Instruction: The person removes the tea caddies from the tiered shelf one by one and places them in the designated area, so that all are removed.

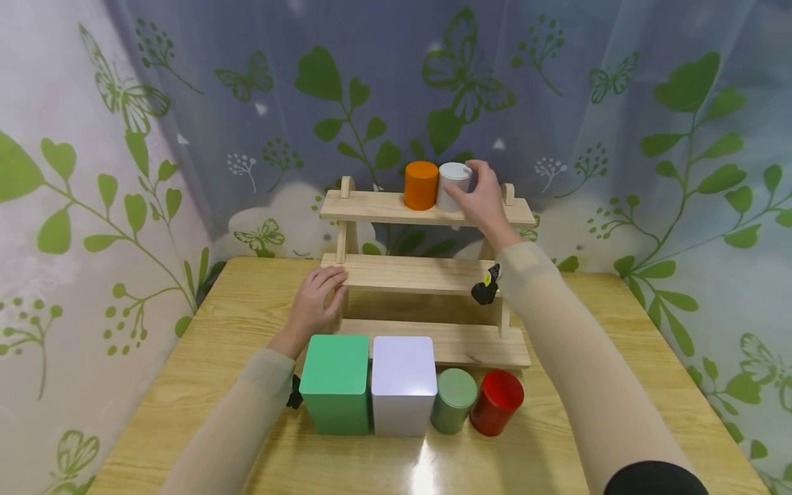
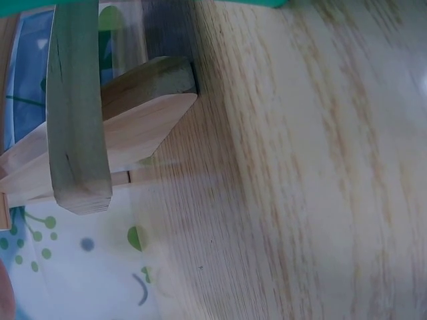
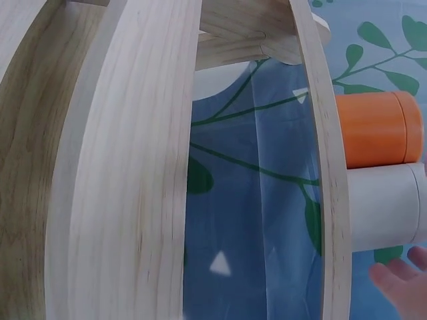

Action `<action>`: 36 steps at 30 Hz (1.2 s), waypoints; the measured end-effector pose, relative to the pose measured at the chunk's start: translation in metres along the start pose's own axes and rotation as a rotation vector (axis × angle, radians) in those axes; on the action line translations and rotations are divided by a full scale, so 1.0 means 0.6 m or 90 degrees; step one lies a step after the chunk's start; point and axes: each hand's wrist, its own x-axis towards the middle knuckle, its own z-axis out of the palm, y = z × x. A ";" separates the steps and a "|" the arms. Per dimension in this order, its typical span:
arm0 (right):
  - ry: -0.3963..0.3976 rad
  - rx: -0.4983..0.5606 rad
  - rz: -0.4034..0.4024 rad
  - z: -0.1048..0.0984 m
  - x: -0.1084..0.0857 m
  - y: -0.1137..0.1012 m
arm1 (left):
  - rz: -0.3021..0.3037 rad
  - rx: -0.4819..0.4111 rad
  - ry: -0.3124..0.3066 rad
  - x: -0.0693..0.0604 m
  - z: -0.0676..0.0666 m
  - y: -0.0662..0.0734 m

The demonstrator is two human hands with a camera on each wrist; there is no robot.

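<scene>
A three-tier wooden shelf stands on the table. On its top board, an orange can sits beside a white can. My right hand holds the white can from the right, thumb at its front and a finger near its lid. My left hand grips the left end of the middle board; only a sliver of it shows in the left wrist view, beside the shelf's wooden parts.
In front of the shelf, a green box, a pale lavender box, a light green can and a red can stand in a row on the wooden table. A leaf-patterned curtain hangs behind.
</scene>
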 end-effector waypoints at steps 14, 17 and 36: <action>0.023 0.039 -0.020 0.015 0.003 0.009 | 0.012 -0.005 0.016 0.004 0.002 0.004; 0.027 0.052 -0.015 0.021 0.005 0.011 | 0.019 -0.007 0.019 0.005 -0.001 0.003; 0.059 0.064 -0.006 0.020 -0.002 0.006 | 0.018 -0.003 0.003 0.004 -0.005 0.005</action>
